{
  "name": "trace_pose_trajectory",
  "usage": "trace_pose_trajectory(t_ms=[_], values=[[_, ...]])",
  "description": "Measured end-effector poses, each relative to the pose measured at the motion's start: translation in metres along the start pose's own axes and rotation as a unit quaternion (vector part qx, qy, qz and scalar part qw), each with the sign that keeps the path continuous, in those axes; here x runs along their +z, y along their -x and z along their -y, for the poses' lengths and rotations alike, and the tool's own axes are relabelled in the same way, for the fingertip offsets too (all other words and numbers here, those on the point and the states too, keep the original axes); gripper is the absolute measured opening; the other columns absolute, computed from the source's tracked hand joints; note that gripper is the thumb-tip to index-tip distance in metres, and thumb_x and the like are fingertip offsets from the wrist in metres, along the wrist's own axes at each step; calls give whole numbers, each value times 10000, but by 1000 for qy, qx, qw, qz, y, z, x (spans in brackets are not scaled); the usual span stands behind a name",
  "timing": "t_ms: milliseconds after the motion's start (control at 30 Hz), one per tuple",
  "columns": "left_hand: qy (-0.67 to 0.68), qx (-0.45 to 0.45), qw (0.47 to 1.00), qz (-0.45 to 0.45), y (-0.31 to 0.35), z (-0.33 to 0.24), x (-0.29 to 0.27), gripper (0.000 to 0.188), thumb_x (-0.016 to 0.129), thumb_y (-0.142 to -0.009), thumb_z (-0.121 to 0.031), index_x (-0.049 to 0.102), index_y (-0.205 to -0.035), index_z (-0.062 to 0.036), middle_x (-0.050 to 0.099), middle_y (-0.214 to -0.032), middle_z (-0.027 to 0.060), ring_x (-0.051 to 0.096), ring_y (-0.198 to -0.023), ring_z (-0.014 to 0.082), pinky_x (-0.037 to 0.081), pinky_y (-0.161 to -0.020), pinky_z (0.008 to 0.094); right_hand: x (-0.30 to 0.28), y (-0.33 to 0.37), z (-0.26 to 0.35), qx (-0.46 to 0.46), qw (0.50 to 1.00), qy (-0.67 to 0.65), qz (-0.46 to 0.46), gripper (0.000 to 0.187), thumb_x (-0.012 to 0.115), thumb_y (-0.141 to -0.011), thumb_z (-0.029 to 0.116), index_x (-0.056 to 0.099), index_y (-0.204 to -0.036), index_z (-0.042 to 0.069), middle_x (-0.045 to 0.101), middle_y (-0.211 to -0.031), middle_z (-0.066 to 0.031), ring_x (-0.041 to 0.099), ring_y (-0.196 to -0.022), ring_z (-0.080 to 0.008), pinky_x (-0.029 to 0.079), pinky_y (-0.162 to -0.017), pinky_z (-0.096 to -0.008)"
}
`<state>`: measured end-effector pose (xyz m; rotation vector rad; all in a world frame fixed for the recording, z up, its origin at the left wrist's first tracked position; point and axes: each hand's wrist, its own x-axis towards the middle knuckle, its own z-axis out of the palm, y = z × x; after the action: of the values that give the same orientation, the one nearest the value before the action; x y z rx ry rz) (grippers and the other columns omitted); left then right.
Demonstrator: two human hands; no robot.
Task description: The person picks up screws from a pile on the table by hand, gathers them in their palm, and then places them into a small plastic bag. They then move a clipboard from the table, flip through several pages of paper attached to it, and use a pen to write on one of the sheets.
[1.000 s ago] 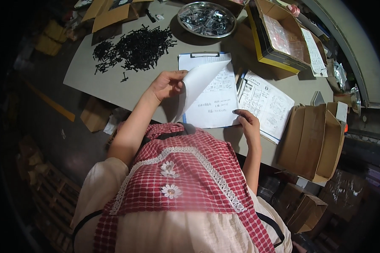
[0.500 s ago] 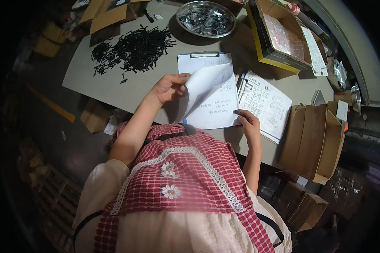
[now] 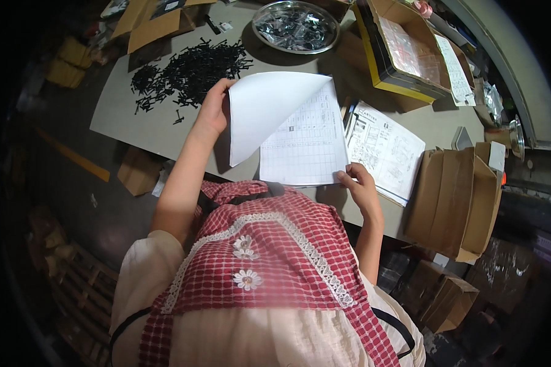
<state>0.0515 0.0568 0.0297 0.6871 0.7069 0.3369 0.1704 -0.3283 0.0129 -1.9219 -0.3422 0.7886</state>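
My left hand (image 3: pixel 217 105) is closed on the left edge of a lifted sheet of paper (image 3: pixel 269 101), which curls up and over toward the left. Beneath it lies a printed form with a table grid (image 3: pixel 306 153), part of the same stack on a clipboard whose clip is now covered by the raised sheet. My right hand (image 3: pixel 359 183) pinches the lower right corner of the stack, thumb on top. To the right of the stack lies a printed sheet with line drawings (image 3: pixel 389 147).
A heap of black screw-like pieces (image 3: pixel 196 70) covers the table's far left. Behind the papers stands a round metal tray of small bagged parts (image 3: pixel 295 27). Open cardboard boxes stand at the back left (image 3: pixel 159 24), back right (image 3: pixel 404 55) and near right (image 3: pixel 447 202).
My left hand has moved left and away from me, turning the sheet further over. The handwritten page has given way to a gridded form, and the clip is covered. My right hand stays at the corner.
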Motion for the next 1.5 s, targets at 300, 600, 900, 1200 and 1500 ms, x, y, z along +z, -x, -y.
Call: trace_pose_trajectory(t_ms=[300, 600, 900, 1200, 1500], values=[[-345, 159, 918, 117, 46, 30, 33, 230, 535, -951, -31, 652, -1144, -75, 703, -970, 18, 626, -801, 64, 517, -591, 234, 20, 14, 39, -244, 944, 181, -132, 164, 716, -836, 138, 671, -783, -11, 608, -1161, -113, 437, -1199, -329, 367, -1018, -435], [-485, 50, 847, 214, 84, 70, 76, 198, 606, -951, -146, 726, -1036, -12, 697, -879, 56, 635, -665, 98, 541, -540, 240, 62, -5, 41, -205, 977, -55, -22, 241, 665, -941, 210, 708, -860, -13, 614, -1197, -160, 618, -986, -247, 482, -840, -339], [-361, -61, 912, 185, 68, 87, 64, 419, 659, -958, -433, 696, -921, -17, 642, -832, 23, 627, -675, 104, 553, -514, 238, 72, -15, 30, -168, 961, -216, 31, 145, 639, -963, 143, 680, -959, 4, 618, -1216, -106, 573, -1084, -176, 437, -929, -290], [-342, -78, 916, 196, 66, 96, 57, 411, 676, -947, -425, 684, -950, -15, 650, -853, 35, 652, -705, 115, 563, -540, 237, 67, -15, 24, -98, 955, -280, 18, 181, 654, -959, 149, 678, -1060, 1, 644, -1122, -54, 571, -1010, -144, 435, -906, -274], [-324, -107, 919, 196, 69, 94, 60, 379, 643, -980, -390, 682, -1043, -18, 666, -894, 24, 644, -693, 94, 559, -561, 221, 64, -17, 24, -37, 932, -359, 19, 236, 638, -978, 176, 671, -1119, -11, 658, -1061, -46, 581, -957, -117, 454, -879, -254]])
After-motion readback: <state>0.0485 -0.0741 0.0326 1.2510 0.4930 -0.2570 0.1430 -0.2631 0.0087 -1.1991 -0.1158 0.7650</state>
